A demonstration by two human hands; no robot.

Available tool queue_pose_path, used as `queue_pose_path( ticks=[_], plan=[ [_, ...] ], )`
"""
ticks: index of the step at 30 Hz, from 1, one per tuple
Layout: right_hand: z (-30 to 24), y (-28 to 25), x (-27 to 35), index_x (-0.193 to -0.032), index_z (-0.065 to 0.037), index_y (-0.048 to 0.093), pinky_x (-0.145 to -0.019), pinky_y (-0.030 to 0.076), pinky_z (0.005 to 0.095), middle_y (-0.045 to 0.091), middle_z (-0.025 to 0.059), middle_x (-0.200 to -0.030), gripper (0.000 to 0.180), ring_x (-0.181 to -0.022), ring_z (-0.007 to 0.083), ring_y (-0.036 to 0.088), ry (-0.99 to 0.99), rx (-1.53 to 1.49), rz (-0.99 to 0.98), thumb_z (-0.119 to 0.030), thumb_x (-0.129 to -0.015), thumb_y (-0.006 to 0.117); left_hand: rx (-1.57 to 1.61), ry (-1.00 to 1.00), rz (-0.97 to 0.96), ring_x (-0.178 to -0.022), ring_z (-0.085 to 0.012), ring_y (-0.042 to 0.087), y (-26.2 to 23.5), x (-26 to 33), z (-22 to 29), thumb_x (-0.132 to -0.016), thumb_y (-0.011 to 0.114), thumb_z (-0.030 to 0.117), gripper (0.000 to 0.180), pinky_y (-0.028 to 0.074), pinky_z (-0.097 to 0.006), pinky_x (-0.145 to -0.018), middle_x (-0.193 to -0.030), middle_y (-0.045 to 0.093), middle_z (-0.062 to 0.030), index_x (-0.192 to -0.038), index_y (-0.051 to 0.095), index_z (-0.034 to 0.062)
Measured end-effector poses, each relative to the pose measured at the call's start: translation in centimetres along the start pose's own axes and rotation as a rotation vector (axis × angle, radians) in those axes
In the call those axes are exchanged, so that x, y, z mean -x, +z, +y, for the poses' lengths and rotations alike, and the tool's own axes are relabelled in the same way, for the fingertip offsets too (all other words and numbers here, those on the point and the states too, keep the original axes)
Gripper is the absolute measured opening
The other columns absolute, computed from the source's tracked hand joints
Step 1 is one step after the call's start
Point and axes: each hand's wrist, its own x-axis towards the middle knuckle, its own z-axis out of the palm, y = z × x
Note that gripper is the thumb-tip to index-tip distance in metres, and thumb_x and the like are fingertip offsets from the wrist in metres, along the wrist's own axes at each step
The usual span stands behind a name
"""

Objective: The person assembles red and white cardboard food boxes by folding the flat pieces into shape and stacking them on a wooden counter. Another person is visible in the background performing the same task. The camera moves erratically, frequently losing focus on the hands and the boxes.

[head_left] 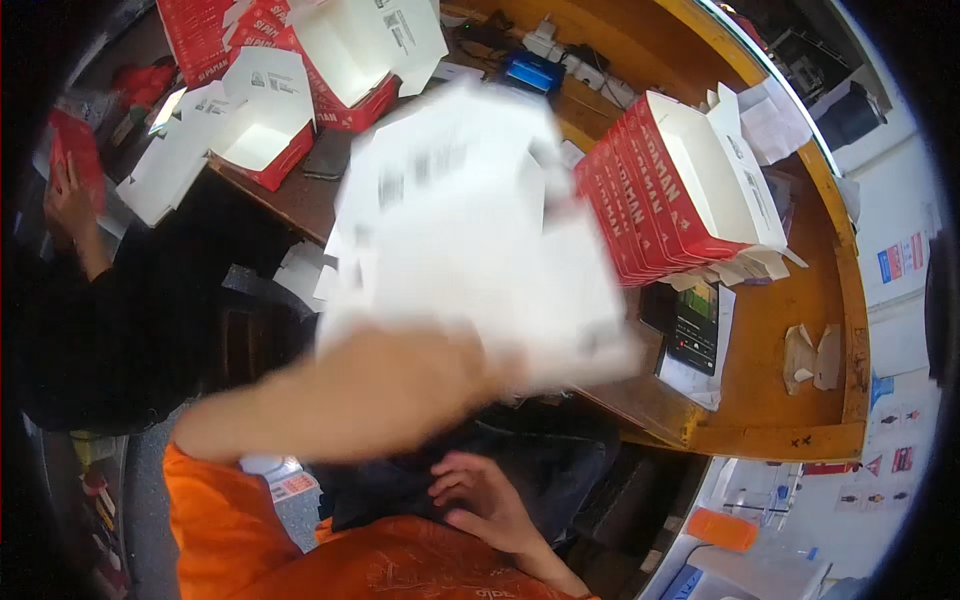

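In front of me a white cardboard food box (460, 240) with loose flaps is lifted up, blurred by motion. My left hand (420, 375) is closed on its near edge; the fingertips are smeared or hidden behind the card. Low by my lap, my right hand (487, 500) holds nothing, its fingers loosely bent and apart. To the right of the lifted box stands a nested stack of red boxes (640, 190) with white insides. More open red-and-white boxes, among them one box (262, 135), stand at the far left of the table.
A phone (695, 330) with its screen lit lies on papers at the right. Behind are a blue device (530, 72) and power plugs (560, 45). A wooden rim (850, 330) edges the table. At the left another person's hand (70, 200) holds a red box.
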Motion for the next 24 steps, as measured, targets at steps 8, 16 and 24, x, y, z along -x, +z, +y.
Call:
queue_pose_path(
  ticks=[8,16,24],
  plan=[
    [8.1,-4.6,5.4,-0.133,0.001,0.051,-0.102,0.046,0.0356,0.059,0.0117,-0.125,0.042,-0.113,0.0201,0.058,0.360,0.029,0.745,-0.014,-0.095,0.064,1.015,-0.117,-0.334,-0.088,-0.0293,0.069,19.5,4.5,3.5,-0.096,0.067,0.034,0.047,0.055,-0.039,-0.080,-0.098,0.068,-0.0203,-0.115,0.065,-0.0093],
    [9.9,-7.4,7.3,-0.140,0.000,0.049,-0.084,0.052,0.0292,0.065,0.0117,-0.116,0.042,-0.100,0.0196,0.064,0.221,0.349,0.662,-0.015,-0.103,0.062,1.386,-0.757,-0.248,-0.098,-0.0207,0.070,35.0,0.2,2.4,-0.098,0.070,0.029,0.036,0.057,-0.034,-0.081,-0.103,0.072,-0.0111,-0.117,0.068,-0.0020],
    [8.0,-11.6,5.2,-0.121,-0.001,0.055,-0.064,0.050,0.0266,0.065,0.0054,-0.097,0.025,-0.079,0.0116,0.062,0.065,0.201,1.127,-0.014,-0.101,0.065,2.059,-0.722,-0.213,-0.095,-0.0247,0.072,37.9,-3.0,-1.2,-0.102,0.060,0.012,0.022,0.063,-0.041,-0.084,-0.109,0.070,-0.0118,-0.122,0.063,0.0022]
  ],
)
